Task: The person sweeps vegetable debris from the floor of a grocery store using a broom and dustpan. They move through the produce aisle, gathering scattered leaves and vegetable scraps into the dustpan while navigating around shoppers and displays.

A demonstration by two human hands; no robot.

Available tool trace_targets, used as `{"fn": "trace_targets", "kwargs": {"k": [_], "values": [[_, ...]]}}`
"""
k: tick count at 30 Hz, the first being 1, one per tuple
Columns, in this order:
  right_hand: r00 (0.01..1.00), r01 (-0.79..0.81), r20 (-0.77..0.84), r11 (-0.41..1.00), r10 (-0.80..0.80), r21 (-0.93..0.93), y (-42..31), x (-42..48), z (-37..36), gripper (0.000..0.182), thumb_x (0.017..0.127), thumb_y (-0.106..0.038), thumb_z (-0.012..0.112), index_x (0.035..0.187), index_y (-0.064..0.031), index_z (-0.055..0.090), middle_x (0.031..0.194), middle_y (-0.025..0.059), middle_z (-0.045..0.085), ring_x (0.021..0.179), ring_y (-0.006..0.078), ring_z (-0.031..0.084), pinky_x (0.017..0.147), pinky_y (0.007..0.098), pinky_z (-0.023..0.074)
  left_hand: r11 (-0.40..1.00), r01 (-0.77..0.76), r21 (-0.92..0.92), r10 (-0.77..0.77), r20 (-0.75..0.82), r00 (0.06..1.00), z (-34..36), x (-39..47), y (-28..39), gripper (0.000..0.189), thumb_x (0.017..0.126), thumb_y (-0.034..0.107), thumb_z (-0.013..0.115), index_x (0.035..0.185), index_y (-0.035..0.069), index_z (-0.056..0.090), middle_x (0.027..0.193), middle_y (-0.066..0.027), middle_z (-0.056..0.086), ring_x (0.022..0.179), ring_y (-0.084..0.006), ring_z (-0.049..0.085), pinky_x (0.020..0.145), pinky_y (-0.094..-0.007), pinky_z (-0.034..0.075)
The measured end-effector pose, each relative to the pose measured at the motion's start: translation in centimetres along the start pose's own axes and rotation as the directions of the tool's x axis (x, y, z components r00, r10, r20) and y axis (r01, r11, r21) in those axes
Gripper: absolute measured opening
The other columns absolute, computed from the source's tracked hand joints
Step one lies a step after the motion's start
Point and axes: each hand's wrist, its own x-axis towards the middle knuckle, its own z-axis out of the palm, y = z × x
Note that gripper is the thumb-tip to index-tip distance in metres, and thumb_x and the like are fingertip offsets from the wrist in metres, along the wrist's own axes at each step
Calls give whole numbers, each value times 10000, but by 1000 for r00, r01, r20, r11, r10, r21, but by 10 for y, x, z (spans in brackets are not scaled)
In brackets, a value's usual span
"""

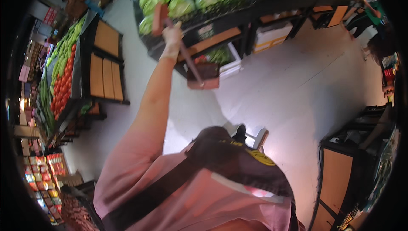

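Observation:
My left hand [172,36], arm stretched forward, grips the pole of a long-handled dustpan [204,78]. Its dark, reddish pan hangs over or rests on the floor before the cabbage stand; I cannot tell which. A reddish-brown block [159,19] shows at the upper end of the pole, in front of the cabbages [181,6]. Out of view is my right hand; only a bit of skin, perhaps forearm, shows at the bottom edge. Near my dark shoe [241,132] lies what looks like a broom head [261,139], its handle hidden behind my body and black bag [236,164].
Under the cabbage stand sit a white crate of greens [221,57] and a white carton [272,36]. To the left is a stand of tomatoes [63,87] and green vegetables. A wood-panelled stand [334,180] is at lower right. Other people [366,15] are farther off.

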Motion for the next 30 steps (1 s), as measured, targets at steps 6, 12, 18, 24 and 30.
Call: {"fn": "trace_targets", "kwargs": {"k": [6,12,18,24,30], "values": [[942,311,237,884,-238,-348,-38,76,-57,216,794,-155,446,613,-60,515,521,64,488,441,174,461,413,299,368,909,-221,-352,184,-136,973,-3,-25,80,232,742,25,575,579,91,423,448,26,367,331,-109,364,320,-242,252],[991,-97,84,989,106,-108,-108,130,-26,145,793,-134,474,674,-51,476,505,33,457,407,153,423,397,281,367,952,-267,150,277,-54,959,-36,-46,41,271,753,77,530,494,45,459,426,-49,471,326,-129,398,355,-267,321],[948,-102,299,994,105,-23,-170,131,35,148,778,-129,511,894,-51,561,591,20,490,465,123,467,445,244,424,970,-117,212,108,54,993,-58,-89,27,306,767,140,577,490,50,483,432,-37,476,326,-116,387,354,-259,299],[821,51,557,956,123,-288,-257,102,131,270,797,-339,544,904,-92,564,629,-20,506,441,61,433,373,178,342,983,-161,-86,154,-85,984,-153,-144,106,308,775,108,567,526,98,387,405,29,344,315,-78,326,321,-232,245],[313,253,948,958,53,-137,-325,-2,316,435,855,-457,424,1084,-88,442,636,-18,394,492,57,323,420,192,272,962,-253,-98,211,-318,924,-263,-146,115,131,779,134,577,724,80,470,477,43,359,390,-52,330,429,-192,313]]}}
